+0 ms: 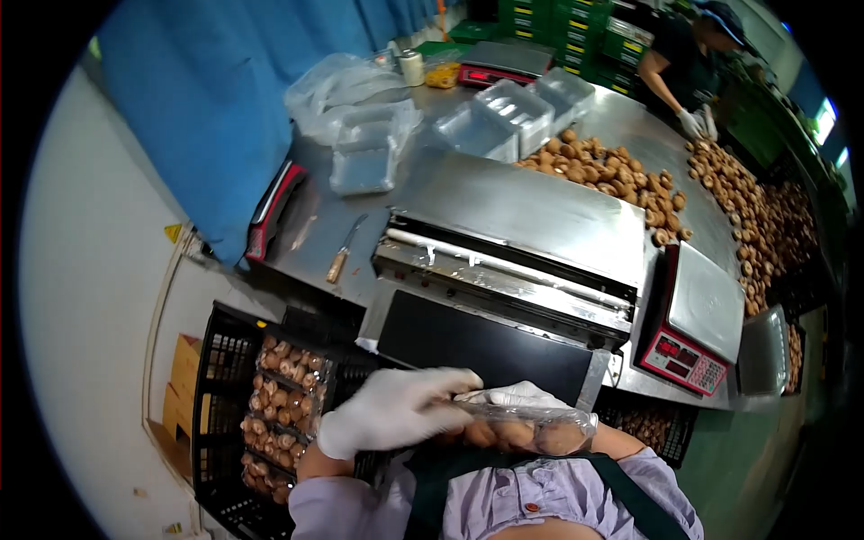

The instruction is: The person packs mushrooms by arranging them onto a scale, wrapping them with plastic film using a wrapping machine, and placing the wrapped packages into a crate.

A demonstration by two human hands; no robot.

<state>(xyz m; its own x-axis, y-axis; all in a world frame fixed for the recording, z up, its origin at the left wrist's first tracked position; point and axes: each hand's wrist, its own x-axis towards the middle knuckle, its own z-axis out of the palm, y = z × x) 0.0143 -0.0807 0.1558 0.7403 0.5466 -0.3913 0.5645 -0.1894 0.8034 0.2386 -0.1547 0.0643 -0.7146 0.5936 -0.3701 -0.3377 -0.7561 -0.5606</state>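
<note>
A film-wrapped tray of mushrooms is held close to my body, in front of the wrapping machine. Along its far side lies my right hand, white-gloved, with its fingers closed round the pack. My left hand, also gloved and slightly blurred, reaches over the left end of the pack. Its fingers are stretched out and apart. The clear film on the tray shines, and brown caps show through. Just beyond my hands is the machine's black plate, with a roll of film behind it.
A black crate at left holds several packed mushroom trays. On the steel table are a knife, scales, empty clear trays and loose mushrooms. A gloved co-worker handles mushrooms at the far right.
</note>
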